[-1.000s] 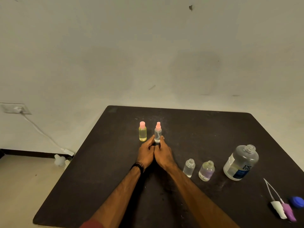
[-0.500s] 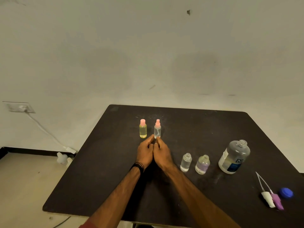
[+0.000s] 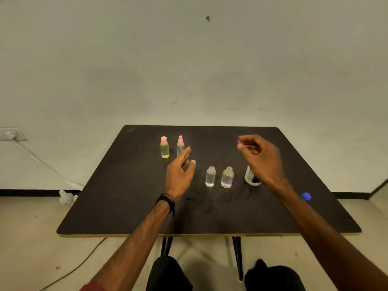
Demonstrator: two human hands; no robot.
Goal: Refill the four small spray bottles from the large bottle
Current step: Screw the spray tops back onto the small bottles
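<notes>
Left hand (image 3: 180, 173) fingers spread, right hand (image 3: 260, 158) fingers loosely curled, empty, above large bottle (image 3: 251, 177)

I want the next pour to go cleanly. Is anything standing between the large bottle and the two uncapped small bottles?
Nothing visible does. The large bottle stands right of the two uncapped small bottles with bare table between. The right hand hovers over it, holding nothing.

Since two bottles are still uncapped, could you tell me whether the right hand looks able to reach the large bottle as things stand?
Probably yes. The right hand hovers directly over the large bottle, its fingers loosely curled and empty, and nothing stands between them.
</notes>
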